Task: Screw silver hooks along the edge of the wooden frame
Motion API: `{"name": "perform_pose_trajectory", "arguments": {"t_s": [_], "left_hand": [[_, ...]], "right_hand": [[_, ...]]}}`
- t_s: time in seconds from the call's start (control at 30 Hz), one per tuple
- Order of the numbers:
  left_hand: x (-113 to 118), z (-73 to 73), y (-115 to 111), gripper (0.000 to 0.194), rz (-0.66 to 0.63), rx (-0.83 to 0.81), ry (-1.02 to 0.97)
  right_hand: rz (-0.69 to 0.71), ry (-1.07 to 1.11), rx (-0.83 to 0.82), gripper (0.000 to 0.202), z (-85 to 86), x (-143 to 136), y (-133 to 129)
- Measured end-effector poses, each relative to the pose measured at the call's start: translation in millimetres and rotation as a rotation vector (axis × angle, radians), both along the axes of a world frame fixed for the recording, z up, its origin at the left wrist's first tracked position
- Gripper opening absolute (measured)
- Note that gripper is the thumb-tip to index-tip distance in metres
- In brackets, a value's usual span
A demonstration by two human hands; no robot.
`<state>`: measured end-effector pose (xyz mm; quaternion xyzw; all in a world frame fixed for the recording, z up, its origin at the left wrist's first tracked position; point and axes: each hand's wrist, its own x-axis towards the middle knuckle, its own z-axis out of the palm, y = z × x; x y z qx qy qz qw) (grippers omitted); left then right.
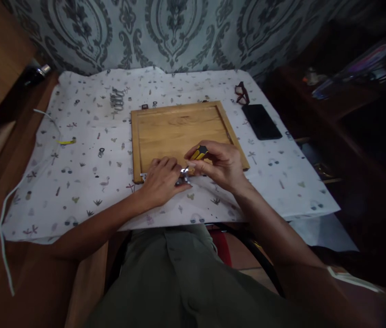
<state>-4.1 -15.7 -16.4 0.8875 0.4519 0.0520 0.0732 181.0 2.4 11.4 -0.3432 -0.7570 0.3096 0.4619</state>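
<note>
A wooden panel with a raised frame [182, 136] lies on the patterned cloth in front of me. At its near edge, my left hand [162, 180] presses its curled fingers over the frame and steadies a shiny metal fitting [184, 176], partly hidden by the fingers; it looks like a hinge. My right hand [222, 164] is closed around a small yellow and black screwdriver [199, 153]. The screwdriver is tilted, its handle up to the right and its tip end down at the fitting. Fingers hide part of the shaft.
A black phone [262, 121] and dark-framed glasses [242, 93] lie right of the panel. A coiled metal spring-like object [116, 100] sits at the back left. Along the left edge runs a white cable [4, 214], near a small yellow item [66, 141]. A patterned wall stands behind.
</note>
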Motion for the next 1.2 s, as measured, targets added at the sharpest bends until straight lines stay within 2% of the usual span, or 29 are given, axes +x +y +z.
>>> {"name": "perform_pose_trajectory", "arguments": {"t_s": [0.1,0.3,0.4,0.5,0.6,0.83,1.1,1.2], "left_hand": [[0,-0.4,0,0.050,-0.003,0.012,0.005],[-1,-2.0,-1,0.050,-0.004,0.010,-0.021],[-1,-1.1,-1,0.048,0.004,-0.009,-0.023],[-1,0.9,-1,0.048,0.009,-0.031,-0.017],[-1,2.0,-1,0.049,0.007,-0.038,-0.015],[0,1.2,0,0.050,-0.001,-0.010,-0.020],[-1,-1.3,0,0.050,-0.004,0.004,-0.046],[-1,-2.2,-1,0.050,-0.001,0.015,-0.062]], "right_hand": [[-0.089,0.032,0.057,0.040,-5.5,-3,1],[-0.106,0.063,0.032,0.039,-6.8,-5,3],[-0.035,0.102,-0.063,0.035,-3.5,-1,2],[0.108,0.124,-0.149,0.035,-0.2,5,0],[0.178,0.141,-0.166,0.023,2.0,10,0],[0.111,0.162,-0.247,0.022,6.8,8,1],[-0.008,0.232,-0.156,0.030,-1.9,2,0],[-0.014,0.230,-0.119,0.032,-4.9,0,1]]}}
